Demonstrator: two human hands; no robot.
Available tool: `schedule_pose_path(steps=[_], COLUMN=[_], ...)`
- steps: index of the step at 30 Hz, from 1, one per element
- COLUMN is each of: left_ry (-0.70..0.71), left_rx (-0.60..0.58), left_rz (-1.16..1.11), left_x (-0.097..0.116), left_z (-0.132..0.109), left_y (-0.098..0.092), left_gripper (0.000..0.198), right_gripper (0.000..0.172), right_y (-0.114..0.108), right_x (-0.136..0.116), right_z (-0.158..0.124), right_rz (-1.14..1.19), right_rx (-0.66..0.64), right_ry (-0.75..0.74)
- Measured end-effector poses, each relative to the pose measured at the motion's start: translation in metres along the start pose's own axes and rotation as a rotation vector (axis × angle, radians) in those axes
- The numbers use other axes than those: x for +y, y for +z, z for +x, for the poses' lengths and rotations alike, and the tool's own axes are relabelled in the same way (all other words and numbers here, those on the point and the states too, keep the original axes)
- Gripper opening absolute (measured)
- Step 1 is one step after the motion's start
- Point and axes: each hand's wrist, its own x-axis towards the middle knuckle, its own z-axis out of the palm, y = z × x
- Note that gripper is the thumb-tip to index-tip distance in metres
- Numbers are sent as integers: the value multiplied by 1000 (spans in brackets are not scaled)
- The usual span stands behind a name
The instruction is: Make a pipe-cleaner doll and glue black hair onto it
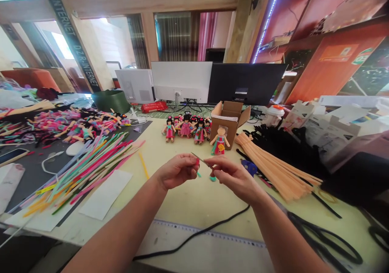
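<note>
My left hand [179,171] is closed in a pinch above the middle of the table, holding a small red fuzzy piece [197,161]. From the right, my right hand [232,175] grips a thin pointed metal tool [201,159], whose tip reaches the fingers of my left hand. Whether it is tweezers or something else I cannot tell. Small green bits [212,178] show just below the hands. Behind them, a faceless doll [220,141] in a striped dress with a yellow flower leans upright against an open cardboard box [232,121].
Several black-haired dolls [186,127] stand left of the box. Coloured pipe cleaners [100,163] and white paper [106,194] lie left; peach pipe cleaners [273,167], blue tape [249,167] and large black-handled scissors [325,236] lie right. A black cord [194,234] crosses a ruler strip [225,236] in front.
</note>
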Motion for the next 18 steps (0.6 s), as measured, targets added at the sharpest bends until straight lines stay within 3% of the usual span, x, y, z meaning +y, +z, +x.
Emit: schedule_pose_path(steps=[7, 18], left_ry=[-68, -129], left_rx=[39, 79], left_rz=[-20, -18], left_x=[-9, -12], left_z=[14, 15], left_y=[-10, -13], left_gripper=[8, 7], right_gripper=[30, 32], right_y=[-3, -6], right_x=[23, 26], right_z=[2, 0], right_rz=[-5, -28], right_rx=[-16, -86], right_ry=[22, 4])
